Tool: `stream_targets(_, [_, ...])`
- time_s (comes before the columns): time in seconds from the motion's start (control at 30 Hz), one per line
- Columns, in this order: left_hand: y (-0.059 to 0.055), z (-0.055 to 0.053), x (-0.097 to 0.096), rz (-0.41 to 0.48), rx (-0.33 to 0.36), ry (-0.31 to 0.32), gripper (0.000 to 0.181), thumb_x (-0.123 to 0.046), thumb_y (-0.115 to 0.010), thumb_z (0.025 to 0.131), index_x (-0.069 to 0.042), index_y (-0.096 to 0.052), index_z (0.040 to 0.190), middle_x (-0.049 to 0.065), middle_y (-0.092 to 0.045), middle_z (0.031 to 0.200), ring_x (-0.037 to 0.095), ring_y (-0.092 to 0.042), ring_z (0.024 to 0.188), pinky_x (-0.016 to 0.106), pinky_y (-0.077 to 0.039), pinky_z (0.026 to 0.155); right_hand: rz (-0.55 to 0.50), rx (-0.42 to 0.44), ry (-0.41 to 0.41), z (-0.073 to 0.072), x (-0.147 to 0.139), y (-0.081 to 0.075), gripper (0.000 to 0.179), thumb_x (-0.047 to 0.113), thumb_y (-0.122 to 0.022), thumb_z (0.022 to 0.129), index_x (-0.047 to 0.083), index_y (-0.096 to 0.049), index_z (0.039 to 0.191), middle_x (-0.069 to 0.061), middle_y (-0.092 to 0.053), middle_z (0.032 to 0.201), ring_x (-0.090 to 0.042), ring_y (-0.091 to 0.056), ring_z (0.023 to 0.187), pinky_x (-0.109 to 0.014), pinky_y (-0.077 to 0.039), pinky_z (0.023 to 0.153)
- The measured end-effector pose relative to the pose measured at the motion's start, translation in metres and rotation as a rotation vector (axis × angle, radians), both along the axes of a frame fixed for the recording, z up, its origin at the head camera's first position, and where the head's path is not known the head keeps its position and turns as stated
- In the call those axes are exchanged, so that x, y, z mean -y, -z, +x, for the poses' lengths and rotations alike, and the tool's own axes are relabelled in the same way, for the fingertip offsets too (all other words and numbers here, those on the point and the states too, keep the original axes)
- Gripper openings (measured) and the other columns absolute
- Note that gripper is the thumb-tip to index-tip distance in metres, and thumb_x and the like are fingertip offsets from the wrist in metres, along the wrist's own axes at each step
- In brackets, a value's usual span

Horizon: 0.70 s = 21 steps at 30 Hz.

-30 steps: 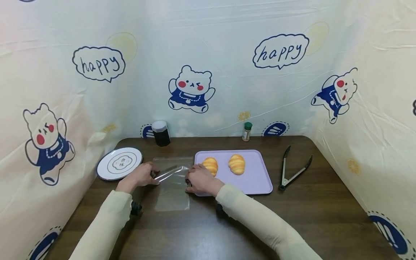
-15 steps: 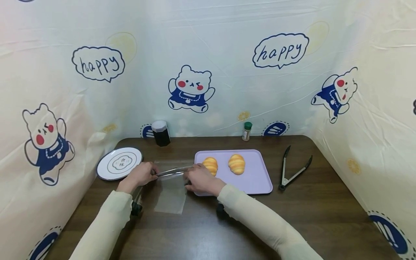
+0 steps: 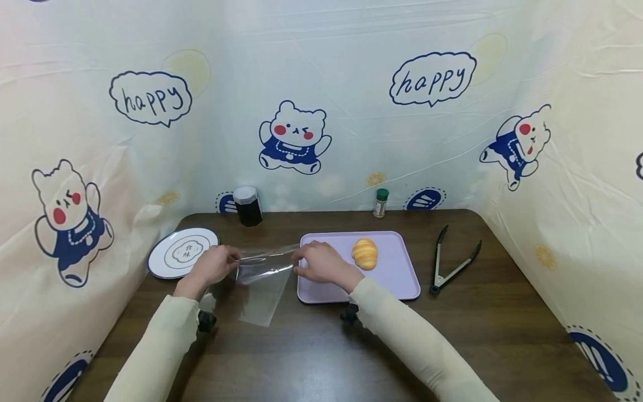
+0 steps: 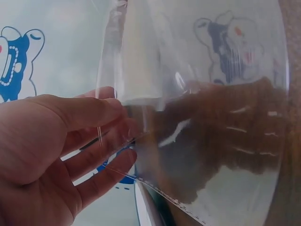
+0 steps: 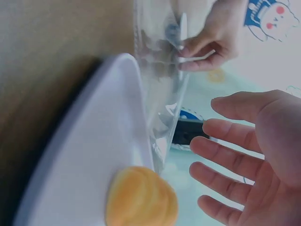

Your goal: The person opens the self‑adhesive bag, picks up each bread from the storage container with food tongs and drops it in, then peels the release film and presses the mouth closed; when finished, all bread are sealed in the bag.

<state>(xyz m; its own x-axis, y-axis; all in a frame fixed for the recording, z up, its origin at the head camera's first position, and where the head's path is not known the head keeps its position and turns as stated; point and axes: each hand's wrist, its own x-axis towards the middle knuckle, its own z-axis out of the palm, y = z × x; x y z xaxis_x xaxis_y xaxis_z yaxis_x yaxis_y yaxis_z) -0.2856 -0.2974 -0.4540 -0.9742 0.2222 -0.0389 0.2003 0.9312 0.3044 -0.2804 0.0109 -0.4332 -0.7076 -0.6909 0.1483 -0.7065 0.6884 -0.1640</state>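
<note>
My left hand (image 3: pixel 213 265) pinches a clear plastic bag (image 3: pixel 263 273) by its upper left edge, thumb against fingers. In the left wrist view the bag (image 4: pixel 202 117) spreads out transparent from those fingertips. The bag hangs above the dark table, its lower end slanting toward me. At its right edge is my right hand (image 3: pixel 324 262); the right wrist view shows these fingers (image 5: pixel 228 172) spread, apart from the film. Under this hand lies a lilac tray (image 3: pixel 392 279). One striped bread roll (image 3: pixel 365 254) shows on it; another roll (image 5: pixel 141 197) appears in the right wrist view, hidden in the head view.
A white plate (image 3: pixel 161 262) with a dark rim lies beside my left hand. At the back stand a dark jar (image 3: pixel 248 209) with a pale lid and a green-capped shaker (image 3: pixel 380 204). Spread tongs (image 3: pixel 442 276) lie right of the tray. Printed cloth (image 3: pixel 351 84) surrounds the table.
The bag's upper part has been raised and spread from a thin fold. My right hand has moved slightly right, its fingers now off the bag, covering the left roll. My left hand has shifted slightly left.
</note>
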Motion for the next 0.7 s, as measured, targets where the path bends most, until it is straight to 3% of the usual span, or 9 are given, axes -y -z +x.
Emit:
stream_targets(0.2, [-0.007, 0.003, 0.005, 0.058, -0.028, -0.003, 0.021, -0.008, -0.067, 0.093, -0.007, -0.073, 0.113, 0.012, -0.074, 0.103, 0.027, -0.068, 0.093, 0.048, -0.056, 0.084, -0.053, 0.042, 0.018, -0.004, -0.015, -0.008, 0.029, 0.033, -0.064, 0.095, 0.018, -0.072, 0.119, 0.003, -0.073, 0.117, -0.019, -0.067, 0.109, -0.039, -0.054, 0.092])
stream_targets(0.33, [-0.011, 0.004, 0.008, 0.084, -0.102, 0.042, 0.021, -0.006, -0.066, 0.093, -0.007, -0.073, 0.112, 0.011, -0.074, 0.103, 0.026, -0.068, 0.093, 0.049, -0.055, 0.085, -0.082, 0.106, 0.091, -0.005, -0.024, -0.014, 0.032, 0.036, -0.061, 0.097, 0.018, -0.071, 0.122, 0.002, -0.074, 0.116, -0.018, -0.068, 0.107, -0.037, -0.054, 0.091])
stream_targets(0.47, [-0.016, 0.007, 0.008, 0.132, -0.126, 0.057, 0.021, -0.005, -0.065, 0.094, -0.008, -0.072, 0.113, 0.010, -0.073, 0.105, 0.024, -0.067, 0.092, 0.048, -0.056, 0.084, -0.139, 0.184, 0.177, -0.007, -0.034, -0.020, 0.032, 0.037, -0.059, 0.099, 0.017, -0.071, 0.120, 0.001, -0.074, 0.114, -0.017, -0.068, 0.104, -0.037, -0.054, 0.090])
stream_targets(0.7, [-0.027, 0.011, -0.004, 0.179, -0.187, 0.109, 0.020, -0.006, -0.066, 0.094, -0.011, -0.073, 0.111, 0.008, -0.073, 0.107, 0.023, -0.068, 0.095, 0.046, -0.056, 0.084, -0.239, 0.212, 0.254, -0.007, -0.052, -0.029, 0.028, 0.038, -0.056, 0.101, 0.019, -0.072, 0.112, 0.003, -0.073, 0.100, -0.013, -0.063, 0.087, -0.032, -0.052, 0.078])
